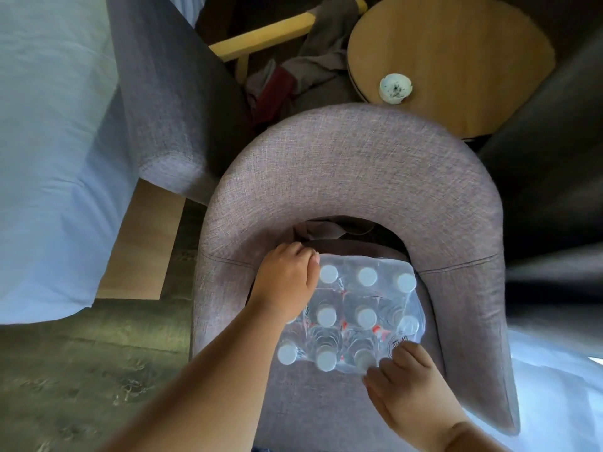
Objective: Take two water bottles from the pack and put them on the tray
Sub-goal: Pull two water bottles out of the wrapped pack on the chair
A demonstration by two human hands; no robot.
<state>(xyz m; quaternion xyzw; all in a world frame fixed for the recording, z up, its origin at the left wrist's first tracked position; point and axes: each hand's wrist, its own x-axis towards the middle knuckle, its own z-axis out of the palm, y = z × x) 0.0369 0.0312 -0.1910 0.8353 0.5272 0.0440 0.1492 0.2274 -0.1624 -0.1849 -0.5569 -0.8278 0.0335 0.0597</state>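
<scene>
Shrink-wrapped pack of water bottles (pixel 354 313) standing on the seat of a grey armchair (pixel 352 177), toward its back edge. Left hand (pixel 287 280) curled over the pack's far left corner, gripping it; right hand (pixel 403 375) pinching the plastic film at the near right corner. No tray in view. Risks, as a judgement: film stretching rather than tearing, whole pack dragged toward the seat's front edge, loosened bottles toppling and rolling off onto the floor.

Soft daylight (perhaps right-side), blurred, warped edges.
</scene>
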